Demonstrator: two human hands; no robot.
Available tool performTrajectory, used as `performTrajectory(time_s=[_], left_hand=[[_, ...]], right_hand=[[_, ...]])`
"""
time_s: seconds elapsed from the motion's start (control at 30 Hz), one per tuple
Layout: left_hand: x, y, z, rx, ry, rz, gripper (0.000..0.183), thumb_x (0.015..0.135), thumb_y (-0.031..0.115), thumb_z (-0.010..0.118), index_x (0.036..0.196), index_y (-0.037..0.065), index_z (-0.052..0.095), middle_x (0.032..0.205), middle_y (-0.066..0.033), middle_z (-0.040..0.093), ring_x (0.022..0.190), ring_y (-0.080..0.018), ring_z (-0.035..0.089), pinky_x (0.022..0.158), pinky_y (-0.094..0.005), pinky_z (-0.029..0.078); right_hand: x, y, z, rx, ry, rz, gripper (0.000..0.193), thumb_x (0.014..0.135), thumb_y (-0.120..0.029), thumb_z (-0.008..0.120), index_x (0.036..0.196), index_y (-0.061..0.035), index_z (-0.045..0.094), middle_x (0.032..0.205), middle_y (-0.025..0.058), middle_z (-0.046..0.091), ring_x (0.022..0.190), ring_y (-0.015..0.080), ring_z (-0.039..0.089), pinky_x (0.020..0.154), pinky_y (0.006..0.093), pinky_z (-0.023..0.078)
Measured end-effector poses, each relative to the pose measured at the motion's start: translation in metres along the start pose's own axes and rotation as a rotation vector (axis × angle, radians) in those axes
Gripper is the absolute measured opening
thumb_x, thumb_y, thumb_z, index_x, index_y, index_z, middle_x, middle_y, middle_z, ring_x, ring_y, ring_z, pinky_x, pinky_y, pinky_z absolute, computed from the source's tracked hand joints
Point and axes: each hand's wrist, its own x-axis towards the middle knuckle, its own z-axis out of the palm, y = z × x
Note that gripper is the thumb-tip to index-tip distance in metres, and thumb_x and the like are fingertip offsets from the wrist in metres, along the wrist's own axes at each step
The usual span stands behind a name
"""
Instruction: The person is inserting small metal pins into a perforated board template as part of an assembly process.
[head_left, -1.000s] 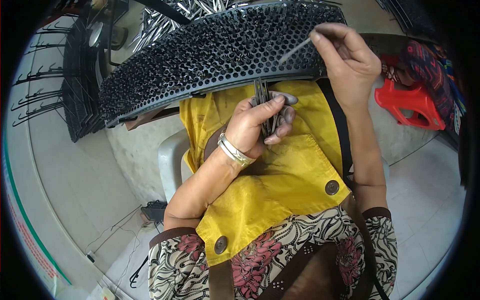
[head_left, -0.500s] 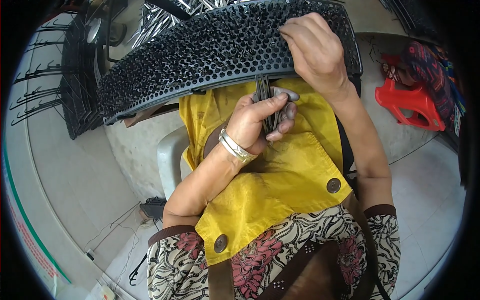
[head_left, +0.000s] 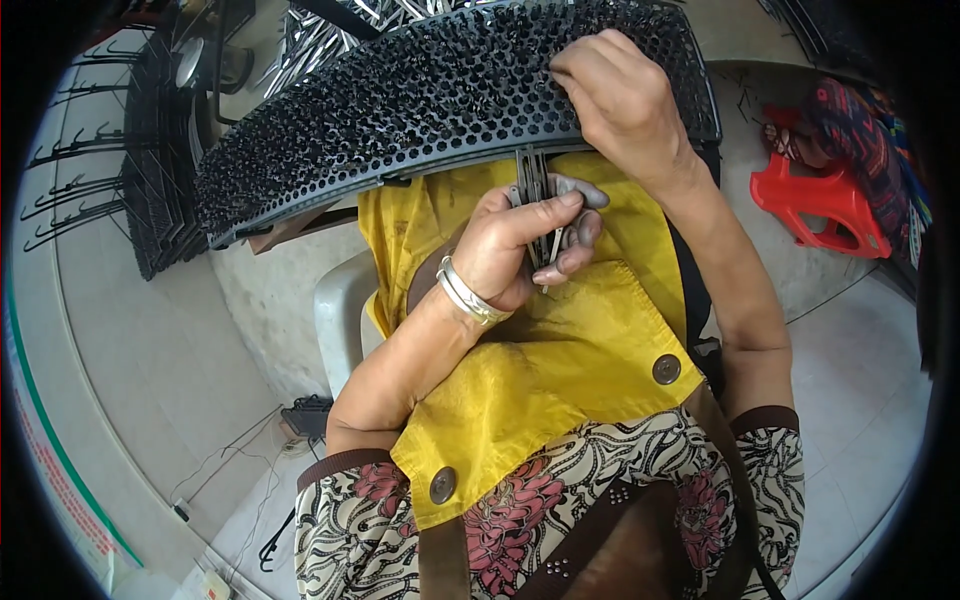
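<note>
My left hand (head_left: 535, 230) is closed round a bundle of thin dark metal strips (head_left: 532, 178), held in front of the yellow apron (head_left: 560, 340). Their upper ends point at the near edge of a long black rack (head_left: 480, 158), which is full of round holes. Over the rack's right part is my right hand (head_left: 625, 95), its thumb and fingers pinched together at the holes. Whatever lies between those fingertips is too small to make out. Many small dark pieces (head_left: 390, 105) stand in the holes across the rack's left and middle.
Behind the rack lies a heap of loose metal strips (head_left: 320, 45). Black racks with hooked wires (head_left: 160, 170) stand at the left. A red plastic stool (head_left: 815, 210) is at the right, beside a person in patterned cloth (head_left: 850, 130). A pale chair (head_left: 345, 310) shows below the rack.
My right hand has shifted slightly left and down over the rack. My left hand stays almost in place, and the strips in it have fanned and turned a little.
</note>
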Motion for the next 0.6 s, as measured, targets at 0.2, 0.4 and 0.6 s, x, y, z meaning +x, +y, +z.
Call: performTrajectory(time_s=[0.2, 0.4, 0.6], left_hand=[[0.0, 0.002, -0.004, -0.022, 0.061, -0.036, 0.018, 0.084, 0.012, 0.051, 0.093, -0.002, 0.055, 0.072, -0.0102, 0.055, 0.051, -0.0135, 0.047, 0.037, -0.0196, 0.027], [0.0, 0.002, -0.002, 0.043, 0.067, -0.014, 0.016, 0.084, 0.014, 0.051, 0.091, -0.001, 0.053, 0.071, -0.0103, 0.055, 0.05, -0.0138, 0.048, 0.036, -0.0191, 0.028], [-0.004, 0.006, -0.005, 0.032, 0.059, 0.009, 0.018, 0.085, 0.016, 0.051, 0.093, -0.001, 0.054, 0.073, -0.0097, 0.056, 0.052, -0.0131, 0.049, 0.037, -0.019, 0.028]], right_hand=[[-0.008, -0.03, -0.004, 0.121, 0.081, 0.308, 0.017, 0.068, 0.003, 0.063, 0.084, 0.0015, 0.059, 0.071, 0.0091, 0.057, 0.059, 0.0157, 0.055, 0.052, 0.0249, 0.043], [-0.012, -0.047, -0.019, 0.767, -0.298, 0.731, 0.013, 0.072, 0.001, 0.063, 0.085, 0.0026, 0.06, 0.071, 0.0018, 0.059, 0.063, 0.0039, 0.054, 0.055, 0.0176, 0.044], [-0.013, -0.045, -0.019, 0.917, -0.192, 0.822, 0.01, 0.073, 0.006, 0.061, 0.083, 0.0033, 0.06, 0.074, 0.0023, 0.06, 0.064, 0.0041, 0.055, 0.055, 0.0156, 0.043]])
